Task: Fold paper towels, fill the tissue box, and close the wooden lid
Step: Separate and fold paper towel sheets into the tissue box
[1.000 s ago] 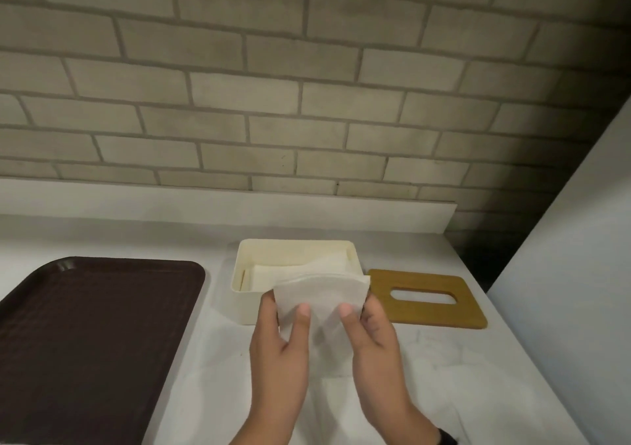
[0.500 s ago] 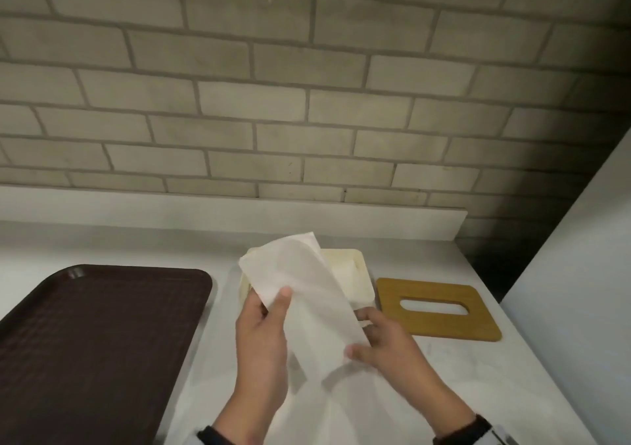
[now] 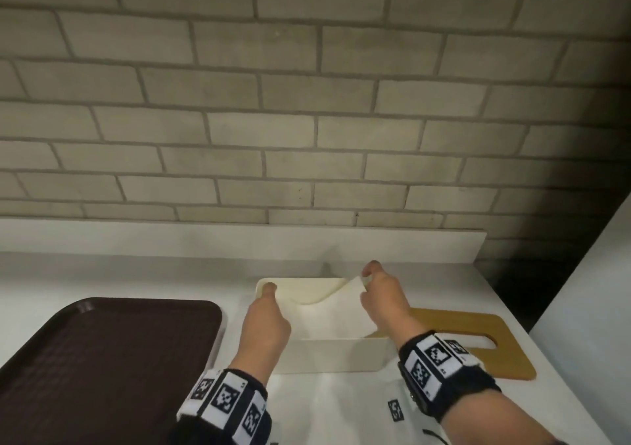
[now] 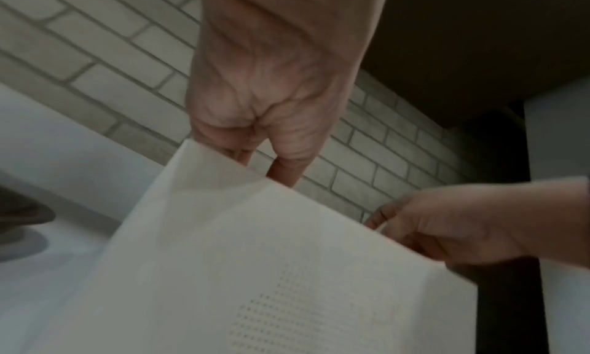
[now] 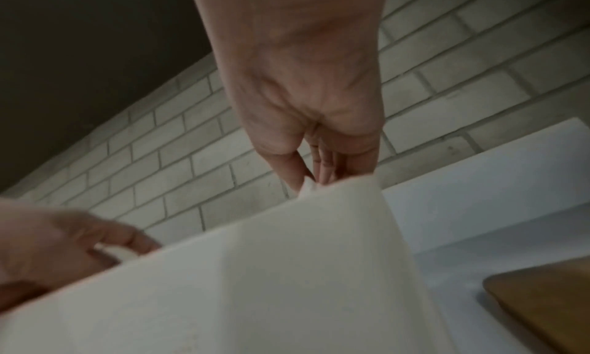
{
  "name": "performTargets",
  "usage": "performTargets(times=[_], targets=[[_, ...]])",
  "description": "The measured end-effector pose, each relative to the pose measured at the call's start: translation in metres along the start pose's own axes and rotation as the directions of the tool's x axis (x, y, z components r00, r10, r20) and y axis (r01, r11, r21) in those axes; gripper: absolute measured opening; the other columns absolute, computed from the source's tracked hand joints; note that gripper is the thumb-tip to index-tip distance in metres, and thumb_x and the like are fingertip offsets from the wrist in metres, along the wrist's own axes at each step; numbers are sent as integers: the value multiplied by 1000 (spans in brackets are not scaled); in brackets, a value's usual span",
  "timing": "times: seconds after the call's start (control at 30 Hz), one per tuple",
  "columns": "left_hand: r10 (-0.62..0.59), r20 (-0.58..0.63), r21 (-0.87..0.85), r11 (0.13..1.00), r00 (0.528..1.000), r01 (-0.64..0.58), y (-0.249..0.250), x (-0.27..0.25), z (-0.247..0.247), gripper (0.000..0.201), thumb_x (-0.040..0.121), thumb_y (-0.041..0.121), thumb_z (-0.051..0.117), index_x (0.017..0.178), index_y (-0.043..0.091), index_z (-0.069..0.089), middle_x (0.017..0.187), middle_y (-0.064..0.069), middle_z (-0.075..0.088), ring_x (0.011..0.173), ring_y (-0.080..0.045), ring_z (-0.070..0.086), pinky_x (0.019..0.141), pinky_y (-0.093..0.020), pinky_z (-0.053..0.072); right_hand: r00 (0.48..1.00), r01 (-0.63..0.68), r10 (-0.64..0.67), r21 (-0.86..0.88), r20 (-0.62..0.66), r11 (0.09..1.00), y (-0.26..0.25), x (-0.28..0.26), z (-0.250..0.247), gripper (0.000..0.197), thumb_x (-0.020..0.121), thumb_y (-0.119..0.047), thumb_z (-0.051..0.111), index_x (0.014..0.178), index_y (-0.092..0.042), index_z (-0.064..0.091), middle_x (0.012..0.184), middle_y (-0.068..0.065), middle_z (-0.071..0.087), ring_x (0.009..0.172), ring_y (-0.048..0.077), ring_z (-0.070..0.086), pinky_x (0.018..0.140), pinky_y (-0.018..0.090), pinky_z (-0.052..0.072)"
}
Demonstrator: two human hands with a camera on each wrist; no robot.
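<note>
A white paper towel (image 3: 333, 311) is stretched over the open cream tissue box (image 3: 336, 354), sagging in the middle. My left hand (image 3: 266, 311) pinches its far left corner and my right hand (image 3: 379, 294) pinches its far right corner. In the left wrist view the paper towel (image 4: 255, 271) hangs from my left hand (image 4: 255, 147), with my right hand (image 4: 447, 223) at its other corner. The right wrist view shows my right hand (image 5: 322, 172) pinching the paper towel (image 5: 255, 283). The wooden lid (image 3: 478, 345) with its slot lies flat to the right of the box.
A dark brown tray (image 3: 102, 359) lies on the white counter (image 3: 341, 410) to the left of the box. A brick wall (image 3: 307, 120) runs behind it. A white panel (image 3: 587, 308) stands at the right edge.
The towel was held folded and upright in front of the box; both hands have moved forward and apart, spreading it out over the box opening.
</note>
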State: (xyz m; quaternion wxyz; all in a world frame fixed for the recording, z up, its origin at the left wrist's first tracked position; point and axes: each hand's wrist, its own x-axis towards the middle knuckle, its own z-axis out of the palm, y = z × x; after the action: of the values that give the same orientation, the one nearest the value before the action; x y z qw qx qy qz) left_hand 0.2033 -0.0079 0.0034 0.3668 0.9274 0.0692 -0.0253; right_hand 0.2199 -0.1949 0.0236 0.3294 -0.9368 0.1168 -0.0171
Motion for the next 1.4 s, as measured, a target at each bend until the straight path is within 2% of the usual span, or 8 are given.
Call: performTargets(times=[0.1,0.43,0.63,0.7,0.9,1.0,1.23,1.4], targets=[[38,48,199,979,998,-46,-3,11,6,57,85,-9,34,139,10,38,120,-14,61,111,-30,59,88,-33,47,997,69,-66,-182,26,981,-1,1,9,54,84,11,35,135,-8,35,97,13,60,77,23,53,62,24,38],[114,55,466,876,992,-126,3,18,6,45,89,-7,40,131,9,43,121,-9,56,106,-24,62,80,-26,48,982,169,-109,-445,156,880,3,-2,25,68,87,9,38,148,-8,13,118,15,59,102,26,63,80,30,50],[217,135,560,788,967,-255,9,25,13,42,88,-2,45,126,13,52,124,-5,55,113,-22,56,88,-28,48,963,268,-220,-662,157,700,-13,-10,29,49,83,3,49,130,-6,41,128,13,47,118,28,45,95,33,41],[243,255,491,801,936,-343,6,33,21,45,87,5,52,128,23,56,130,0,56,119,-19,53,98,-32,45,936,348,-241,-566,257,747,-15,-6,35,44,82,5,49,123,-10,52,127,11,50,116,27,48,91,33,44],[41,462,589,732,886,-341,0,49,23,54,90,-1,50,139,20,48,144,-5,46,132,-24,45,106,-31,39,849,374,-26,-564,528,736,-2,17,47,52,87,2,53,137,-13,48,142,7,47,129,25,45,107,32,37],[38,409,647,692,912,-319,-2,43,17,43,92,-1,45,133,9,51,137,-10,52,127,-28,49,102,-34,43,885,308,23,-622,465,720,2,18,44,45,89,0,50,133,-8,50,137,10,51,124,27,50,102,31,41],[219,62,339,913,974,-227,-1,-30,-37,42,94,11,47,135,25,50,130,0,58,116,-20,57,91,-30,45,961,271,-277,-293,21,917,-32,-66,17,19,93,-19,50,110,-15,58,105,2,61,98,20,59,76,26,44],[5,-81,143,990,997,6,-46,-112,-70,35,94,18,51,128,27,58,118,3,68,107,-14,63,91,-28,49,890,101,-41,-109,453,989,-34,-124,49,27,88,-31,60,109,-15,54,92,-3,56,84,14,54,63,22,39]])
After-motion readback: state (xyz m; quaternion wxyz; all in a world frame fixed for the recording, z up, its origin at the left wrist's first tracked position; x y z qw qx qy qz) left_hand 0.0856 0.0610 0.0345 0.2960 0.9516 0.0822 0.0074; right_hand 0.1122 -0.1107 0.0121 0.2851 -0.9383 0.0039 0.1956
